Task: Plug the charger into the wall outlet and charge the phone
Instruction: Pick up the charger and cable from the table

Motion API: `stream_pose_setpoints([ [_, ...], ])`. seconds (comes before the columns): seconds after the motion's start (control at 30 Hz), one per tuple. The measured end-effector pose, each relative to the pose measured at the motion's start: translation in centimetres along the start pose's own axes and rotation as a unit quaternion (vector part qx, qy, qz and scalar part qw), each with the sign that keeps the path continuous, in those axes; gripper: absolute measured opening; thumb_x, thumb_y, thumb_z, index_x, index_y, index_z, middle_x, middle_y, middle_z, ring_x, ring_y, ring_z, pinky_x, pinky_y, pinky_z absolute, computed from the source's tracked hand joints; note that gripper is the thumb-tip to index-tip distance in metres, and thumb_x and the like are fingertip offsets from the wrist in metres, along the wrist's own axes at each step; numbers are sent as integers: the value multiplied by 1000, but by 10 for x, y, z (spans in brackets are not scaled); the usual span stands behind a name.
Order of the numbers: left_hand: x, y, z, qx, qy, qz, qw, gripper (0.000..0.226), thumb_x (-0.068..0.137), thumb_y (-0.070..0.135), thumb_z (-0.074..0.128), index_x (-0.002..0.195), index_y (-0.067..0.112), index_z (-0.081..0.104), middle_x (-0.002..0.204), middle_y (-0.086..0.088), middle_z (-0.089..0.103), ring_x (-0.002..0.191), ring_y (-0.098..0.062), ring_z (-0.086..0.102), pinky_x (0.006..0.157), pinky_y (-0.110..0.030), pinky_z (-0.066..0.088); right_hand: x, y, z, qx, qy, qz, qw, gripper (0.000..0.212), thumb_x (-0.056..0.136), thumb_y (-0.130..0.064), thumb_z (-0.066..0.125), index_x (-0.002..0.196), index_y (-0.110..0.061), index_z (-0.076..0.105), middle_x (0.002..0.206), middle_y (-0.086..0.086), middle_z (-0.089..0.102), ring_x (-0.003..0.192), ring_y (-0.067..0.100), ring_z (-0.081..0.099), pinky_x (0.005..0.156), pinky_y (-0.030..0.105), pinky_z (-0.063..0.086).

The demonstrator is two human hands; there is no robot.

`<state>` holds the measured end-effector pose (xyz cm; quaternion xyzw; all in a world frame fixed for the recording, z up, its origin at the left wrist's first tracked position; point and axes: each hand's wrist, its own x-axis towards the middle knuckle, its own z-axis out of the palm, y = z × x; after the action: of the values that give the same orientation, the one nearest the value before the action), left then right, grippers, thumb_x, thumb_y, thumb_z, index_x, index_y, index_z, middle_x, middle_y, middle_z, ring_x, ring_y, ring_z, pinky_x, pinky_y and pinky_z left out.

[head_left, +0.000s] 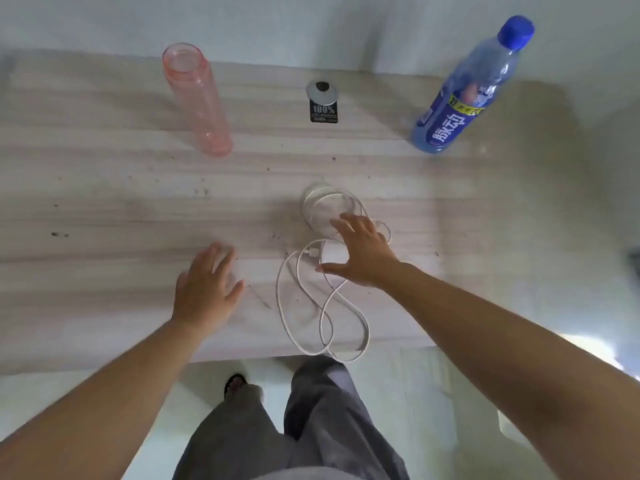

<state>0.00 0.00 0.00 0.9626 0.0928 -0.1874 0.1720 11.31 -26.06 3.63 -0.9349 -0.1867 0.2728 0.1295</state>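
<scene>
Both hands are spread open over the pale wood-grain desk (104,209), and neither has hold of anything. The right hand (363,252) hangs with its fingers fanned just above the white charger (333,255) — thumb low at the block's near edge, fingertips reaching past its far side — and whether skin touches the block cannot be told. The white cable (323,317) leaves the charger on the side toward the left hand, then loops loosely toward the person, its nearest bend reaching the desk's front edge; more turns of it lie just beyond the right fingertips, coiled around a clear round thing (323,211) that is too blurred to name. The left hand (204,287) is palm down and empty, level with the charger and apart from the cable. Well beyond the left hand stands an empty pink bottle (197,98) without a lid. Far past the right hand, near the desk's back edge, is a small dark bottle (323,103) with a label reading 100%, and further out to the right a blue drink bottle (467,88) with a blue cap. Below the desk, grey trousers (277,427) and a dark sandal (235,382) show on the light floor.
</scene>
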Motion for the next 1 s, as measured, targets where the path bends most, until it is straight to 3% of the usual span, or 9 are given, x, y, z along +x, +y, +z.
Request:
stream_pose_setpoints([
  [0.1, 1, 8, 11, 28, 5, -33, 999, 65, 90, 42, 45, 146, 20, 22, 157, -15, 15, 143, -34, 16, 103, -58, 30, 10, 8, 8, -53, -15, -17, 998, 96, 65, -73, 57, 143, -32, 18, 153, -3, 21, 140, 27, 12, 108, 54, 24],
  [0.2, 0, 18, 18, 29, 36, -63, 997, 63, 88, 46, 36, 144, 17, 29, 155, -17, 22, 140, -38, 24, 99, -61, 32, 11, 11, 21, -76, 15, -31, 997, 93, 66, -75, 53, 141, -34, 18, 147, -3, 28, 134, 27, 18, 104, 54, 27],
  [0.3, -2, 30, 26, -9, 65, -93, 994, 65, 85, 48, 26, 144, 20, 29, 155, -15, 22, 141, -38, 23, 104, -64, 23, 5, 9, 30, -77, 42, -38, 995, 84, 70, -73, 48, 137, -30, 22, 139, -2, 34, 128, 24, 28, 100, 49, 30],
  [0.53, 5, 38, 45, -31, 144, -136, 980, 62, 80, 39, 36, 138, 20, 36, 152, -13, 32, 138, -35, 28, 105, -62, 19, 9, 2, 36, -89, 40, -29, 995, 79, 69, -61, 52, 134, -26, 23, 127, 0, 40, 114, 26, 42, 84, 47, 41],
  [0.7, 1, 37, 30, -85, 106, -128, 982, 60, 83, 39, 39, 141, 22, 34, 156, -9, 22, 144, -30, 18, 109, -59, 14, 20, -8, 29, -9, 13, -6, 1000, 80, 67, -40, 68, 134, -30, 25, 128, -2, 39, 112, 28, 42, 72, 40, 46],
  [0.77, -5, 33, 18, -86, 83, -119, 986, 60, 84, 41, 36, 141, 22, 35, 157, -7, 23, 143, -28, 19, 110, -55, 19, 22, -15, 26, 11, 0, -21, 1000, 78, 68, -35, 70, 134, -31, 28, 129, -1, 39, 112, 29, 43, 75, 37, 46],
  [0.87, -26, 26, -5, -105, 78, -112, 985, 62, 81, 47, 28, 132, 16, 46, 145, -9, 43, 132, -28, 41, 101, -47, 38, 20, -32, 20, 20, -9, -30, 999, 75, 64, -38, 71, 130, -28, 36, 124, 1, 42, 109, 29, 48, 76, 33, 43],
  [1.0, -88, 5, -17, -153, 133, -166, 965, 43, 88, 33, 44, 126, 14, 50, 132, -7, 56, 117, -28, 52, 97, -40, 42, 0, -80, 22, 27, -23, -61, 998, 74, 59, -45, 71, 123, -18, 45, 119, 2, 43, 103, 27, 53, 76, 32, 46],
])
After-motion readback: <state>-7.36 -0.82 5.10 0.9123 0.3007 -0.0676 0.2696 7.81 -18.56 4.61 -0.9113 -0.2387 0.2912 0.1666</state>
